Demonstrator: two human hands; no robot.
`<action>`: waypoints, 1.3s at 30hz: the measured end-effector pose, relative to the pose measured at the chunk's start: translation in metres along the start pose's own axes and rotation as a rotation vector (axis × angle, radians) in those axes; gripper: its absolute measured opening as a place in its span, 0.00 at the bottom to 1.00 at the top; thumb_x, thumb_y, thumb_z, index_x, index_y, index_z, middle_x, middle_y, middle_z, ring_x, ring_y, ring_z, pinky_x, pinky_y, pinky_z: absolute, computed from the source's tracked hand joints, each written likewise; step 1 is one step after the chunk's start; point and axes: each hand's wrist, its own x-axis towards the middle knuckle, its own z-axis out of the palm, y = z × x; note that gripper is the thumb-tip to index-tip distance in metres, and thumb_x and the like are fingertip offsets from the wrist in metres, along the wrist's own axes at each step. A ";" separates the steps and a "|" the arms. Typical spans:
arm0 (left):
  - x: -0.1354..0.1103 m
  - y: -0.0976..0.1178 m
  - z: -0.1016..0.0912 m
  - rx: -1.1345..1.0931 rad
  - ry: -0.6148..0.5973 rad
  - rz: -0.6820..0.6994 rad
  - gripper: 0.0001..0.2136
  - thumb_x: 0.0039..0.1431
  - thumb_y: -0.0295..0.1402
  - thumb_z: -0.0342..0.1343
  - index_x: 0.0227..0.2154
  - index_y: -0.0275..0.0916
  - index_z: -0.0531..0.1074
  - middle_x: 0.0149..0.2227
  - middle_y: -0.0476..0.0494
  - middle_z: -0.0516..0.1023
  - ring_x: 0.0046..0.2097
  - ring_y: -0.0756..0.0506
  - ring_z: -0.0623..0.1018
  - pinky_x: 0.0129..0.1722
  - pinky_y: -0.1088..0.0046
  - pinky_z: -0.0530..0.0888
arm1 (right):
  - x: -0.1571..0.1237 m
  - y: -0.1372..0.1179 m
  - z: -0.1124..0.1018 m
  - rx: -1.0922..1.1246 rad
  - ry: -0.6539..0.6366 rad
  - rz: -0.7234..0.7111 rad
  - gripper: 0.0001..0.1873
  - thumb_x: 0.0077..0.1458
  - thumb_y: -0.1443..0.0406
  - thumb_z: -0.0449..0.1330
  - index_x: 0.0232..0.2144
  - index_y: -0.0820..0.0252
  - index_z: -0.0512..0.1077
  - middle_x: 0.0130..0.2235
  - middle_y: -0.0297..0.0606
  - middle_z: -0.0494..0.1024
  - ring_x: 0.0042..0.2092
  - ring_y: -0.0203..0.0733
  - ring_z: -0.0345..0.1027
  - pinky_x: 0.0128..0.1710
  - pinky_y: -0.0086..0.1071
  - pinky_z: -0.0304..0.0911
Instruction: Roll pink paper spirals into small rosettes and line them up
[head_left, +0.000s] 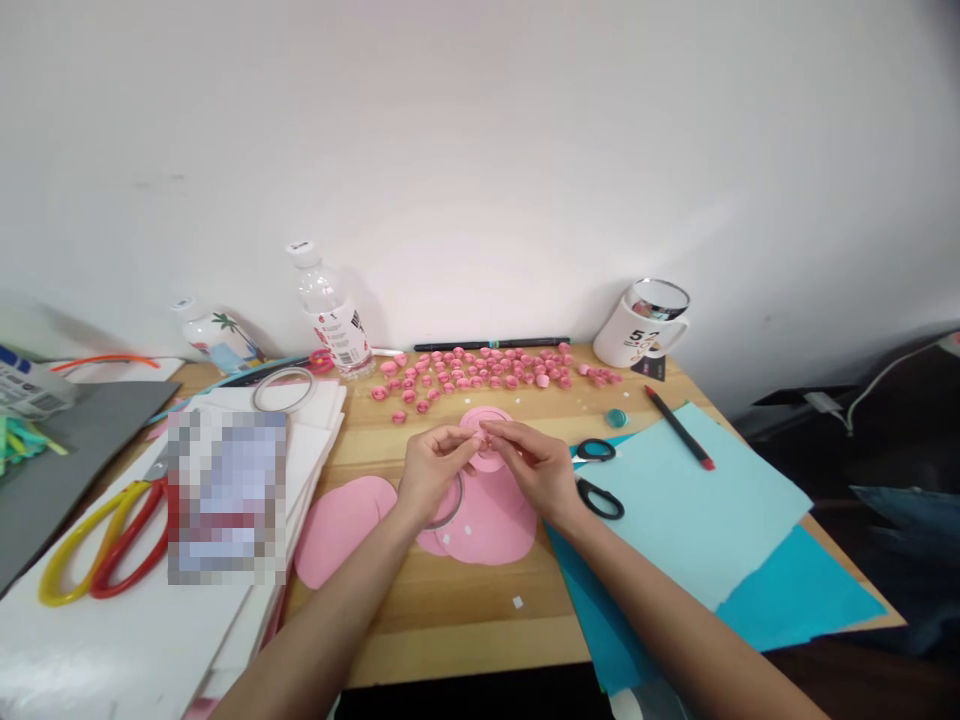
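My left hand (431, 467) and my right hand (534, 462) meet over the middle of the wooden table (465, 610). Both pinch a pink paper spiral (487, 440) between their fingertips. Flat pink paper circles (480, 520) lie under the hands, and another pink circle (341, 525) lies to the left. A roll of clear tape (450, 505) sits partly hidden beneath my left wrist. Several small rolled pink paper roses (487, 370) are spread in rows behind the hands.
Black-handled scissors (600, 475) rest on light blue paper sheets (697, 510) at the right, with a red pen (679, 427) and a white mug (637, 325) behind. Two plastic bottles (330, 310) stand at the back. White foam boards (150, 600), red-yellow scissors (105, 540) lie left.
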 end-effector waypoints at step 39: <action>-0.001 -0.004 0.002 -0.133 -0.096 -0.107 0.12 0.40 0.35 0.65 0.29 0.34 0.76 0.24 0.43 0.78 0.22 0.50 0.75 0.20 0.76 0.68 | 0.001 0.002 0.000 0.286 0.006 0.317 0.09 0.45 0.61 0.64 0.29 0.60 0.74 0.29 0.37 0.77 0.30 0.37 0.70 0.30 0.31 0.68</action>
